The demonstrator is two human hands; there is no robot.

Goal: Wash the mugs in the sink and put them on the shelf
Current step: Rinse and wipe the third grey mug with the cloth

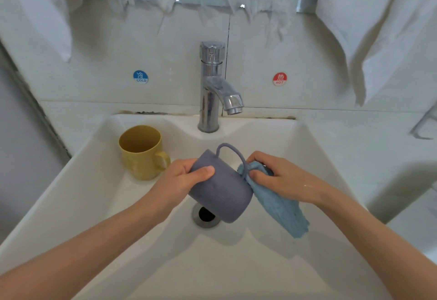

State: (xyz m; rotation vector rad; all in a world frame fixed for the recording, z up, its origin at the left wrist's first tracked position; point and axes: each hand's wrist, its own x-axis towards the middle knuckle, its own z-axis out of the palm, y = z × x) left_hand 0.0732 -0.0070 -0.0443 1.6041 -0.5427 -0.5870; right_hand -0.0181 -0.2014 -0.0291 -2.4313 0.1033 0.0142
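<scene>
Over the white sink [94,205] my left hand [184,179] grips a grey-blue mug [222,193], tilted on its side with its handle up. My right hand [279,176] holds a light blue cloth [281,207] against the mug's right end; the cloth hangs down toward the basin. The mug's opening is hidden behind the cloth and hand. A yellow mug [142,152] stands upright in the sink's back left corner, handle to the right.
A chrome tap [212,86] stands at the back of the sink, with no water running. The drain [205,215] lies under the held mug. Blue COLD [140,77] and red HOT [280,78] stickers mark the tiled wall. White towels hang above.
</scene>
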